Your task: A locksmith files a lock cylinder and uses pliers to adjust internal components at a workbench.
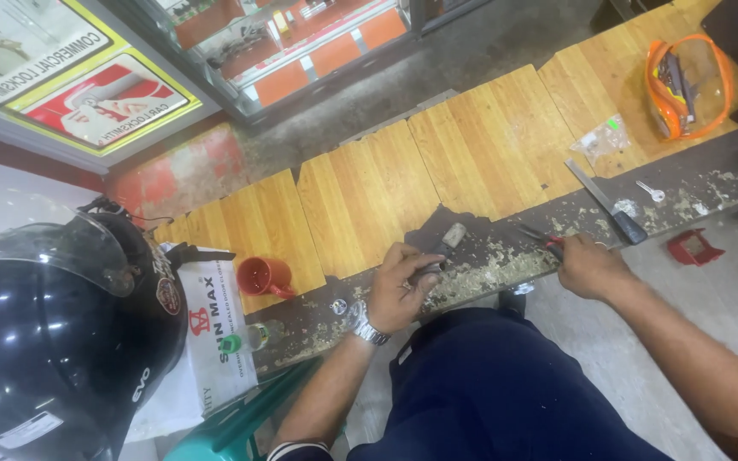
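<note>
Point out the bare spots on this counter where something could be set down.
Free: the wood panels between the orange mug and the plastic bag. Crowded: the chipped strip around the left hand, right hand, file and key.

Counted items lying around the orange mug

Standing at the wooden boards' edge is one orange mug (264, 276); sitting just left of it is one black helmet (44, 329). Working to its right are two hands, one left (399, 286) and one right (587, 266). Lying farther right are one flat file (604, 201), one small key (651, 191), one clear packet (606, 137), one orange-trimmed pouch (688, 84) and one red tray (694, 247)
</note>
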